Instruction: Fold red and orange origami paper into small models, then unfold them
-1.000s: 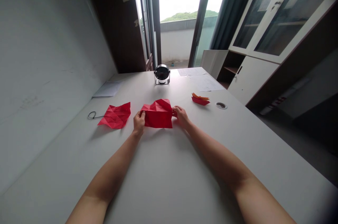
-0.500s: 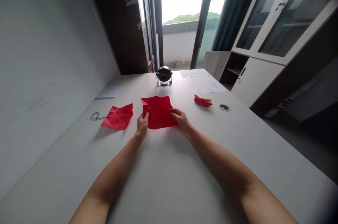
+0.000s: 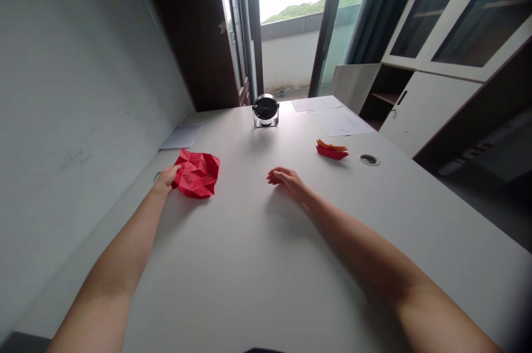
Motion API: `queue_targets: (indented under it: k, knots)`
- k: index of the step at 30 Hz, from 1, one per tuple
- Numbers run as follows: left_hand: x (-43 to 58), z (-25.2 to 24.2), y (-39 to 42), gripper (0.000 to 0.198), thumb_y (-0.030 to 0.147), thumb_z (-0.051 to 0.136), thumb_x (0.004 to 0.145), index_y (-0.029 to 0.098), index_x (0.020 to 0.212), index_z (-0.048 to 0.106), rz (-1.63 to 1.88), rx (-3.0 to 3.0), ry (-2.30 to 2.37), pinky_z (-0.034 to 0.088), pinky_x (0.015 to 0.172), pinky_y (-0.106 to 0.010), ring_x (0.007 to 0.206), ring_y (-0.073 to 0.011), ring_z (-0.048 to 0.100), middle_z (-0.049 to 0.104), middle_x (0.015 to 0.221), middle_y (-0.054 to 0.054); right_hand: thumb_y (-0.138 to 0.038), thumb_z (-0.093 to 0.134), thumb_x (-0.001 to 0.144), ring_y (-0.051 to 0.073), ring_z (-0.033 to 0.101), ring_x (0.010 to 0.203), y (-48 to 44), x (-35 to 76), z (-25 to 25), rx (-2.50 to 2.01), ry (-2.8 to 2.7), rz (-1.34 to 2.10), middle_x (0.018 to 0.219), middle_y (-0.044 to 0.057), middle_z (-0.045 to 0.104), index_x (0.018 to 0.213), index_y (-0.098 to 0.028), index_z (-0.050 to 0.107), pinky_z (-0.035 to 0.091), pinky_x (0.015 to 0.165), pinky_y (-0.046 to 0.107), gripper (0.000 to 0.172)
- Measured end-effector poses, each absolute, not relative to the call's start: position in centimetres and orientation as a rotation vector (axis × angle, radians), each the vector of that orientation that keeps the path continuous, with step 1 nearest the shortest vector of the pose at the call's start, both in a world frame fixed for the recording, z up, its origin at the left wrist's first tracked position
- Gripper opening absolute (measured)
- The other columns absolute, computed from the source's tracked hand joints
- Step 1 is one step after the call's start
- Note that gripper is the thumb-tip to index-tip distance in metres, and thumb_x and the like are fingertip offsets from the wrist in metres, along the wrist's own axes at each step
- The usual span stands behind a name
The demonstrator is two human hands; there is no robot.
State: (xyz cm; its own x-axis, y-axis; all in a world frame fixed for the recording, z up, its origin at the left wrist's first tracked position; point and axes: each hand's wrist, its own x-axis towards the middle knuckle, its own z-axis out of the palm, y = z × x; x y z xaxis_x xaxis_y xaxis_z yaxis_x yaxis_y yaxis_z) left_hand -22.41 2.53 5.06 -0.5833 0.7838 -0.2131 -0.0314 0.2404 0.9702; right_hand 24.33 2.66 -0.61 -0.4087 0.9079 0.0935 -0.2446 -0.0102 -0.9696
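Note:
My left hand is closed on the left edge of a creased sheet of red paper, thumb on top. The paper is covered in fold lines and its edges lift off the white table. A bit of a thin dark loop shows behind that hand; most of it is hidden. My right hand hovers over the middle of the table, fingers loosely bent and slightly apart, holding nothing. Beyond it to the right rests a folded red and orange paper boat. The smooth red sheet is not visible.
A round black and silver device on a stand is at the back of the table. White papers lie at the far right, and another sheet lies by the left wall. A round cable hole sits near the right edge.
My left hand has moved left from the smooth red sheet to the creased one. My right hand has let go of the smooth sheet, which no longer shows between the hands.

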Motion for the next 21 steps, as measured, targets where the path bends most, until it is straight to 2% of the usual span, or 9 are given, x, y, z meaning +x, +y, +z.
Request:
queue_targets:
  k: [4,7,10,13,16,19,21]
  knots:
    - [-23.1,3.7,2.4,0.015,0.028,0.072,0.064,0.017,0.074,0.067,1.162,0.980,2.101,0.052,0.065,-0.033,0.073,-0.0267,0.068,0.070,0.067,-0.008,-0.047,0.070,0.081,0.020,0.068,0.081,2.9,24.4,-0.9,-0.778,-1.338,1.580,0.092,0.009,0.074,0.095,-0.018,0.072,0.051,0.077,0.032,0.032]
    - [-23.9,3.1,2.3,0.015,0.035,0.070,0.067,0.020,0.071,0.067,0.863,1.297,2.454,0.049,0.072,-0.036,0.087,-0.0329,0.067,0.072,0.074,-0.011,-0.048,0.071,0.080,0.020,0.068,0.080,3.1,24.4,-1.1,-0.782,-1.338,1.584,0.091,0.009,0.074,0.095,-0.017,0.072,0.051,0.076,0.032,0.034]
    - [-24.7,2.8,2.4,0.023,0.041,0.063,0.074,0.021,0.084,0.070,0.629,1.438,2.615,0.047,0.078,-0.039,0.093,-0.0346,0.066,0.074,0.090,-0.014,-0.049,0.072,0.078,0.020,0.068,0.080,3.1,24.4,-1.0,-0.783,-1.342,1.581,0.091,0.009,0.074,0.095,-0.017,0.072,0.052,0.077,0.032,0.035]
    - [-24.6,2.8,2.1,0.034,0.042,0.055,0.082,0.018,0.101,0.070,0.553,1.446,2.659,0.047,0.082,-0.039,0.096,-0.0328,0.064,0.072,0.103,-0.017,-0.049,0.072,0.078,0.021,0.068,0.081,3.0,24.4,-1.0,-0.791,-1.352,1.580,0.090,0.009,0.074,0.095,-0.017,0.072,0.052,0.077,0.033,0.036]
    - [-23.2,3.0,1.3,0.043,0.042,0.048,0.088,0.014,0.116,0.065,0.536,1.628,2.762,0.044,0.091,-0.043,0.108,-0.0341,0.058,0.065,0.118,-0.021,-0.049,0.071,0.079,0.020,0.068,0.081,2.8,24.1,-1.1,-0.791,-1.362,1.572,0.090,0.009,0.074,0.095,-0.018,0.072,0.052,0.077,0.033,0.035]
    - [-20.8,3.4,0.9,0.045,0.041,0.043,0.091,0.015,0.122,0.064,0.473,2.005,2.712,0.040,0.097,-0.047,0.116,-0.0366,0.052,0.059,0.126,-0.021,-0.046,0.065,0.083,0.020,0.067,0.079,3.3,23.9,-1.1,-0.825,-1.437,1.462,0.087,0.008,0.073,0.091,-0.018,0.071,0.051,0.074,0.033,0.030]
    - [-19.2,3.3,1.1,0.045,0.044,0.041,0.093,0.017,0.121,0.065,0.403,2.235,2.521,0.038,0.102,-0.047,0.119,-0.0357,0.050,0.059,0.128,-0.018,-0.042,0.061,0.085,0.020,0.065,0.077,4.3,24.7,-1.0,-0.926,-1.565,1.232,0.082,0.006,0.071,0.085,-0.019,0.071,0.049,0.075,0.033,0.025]
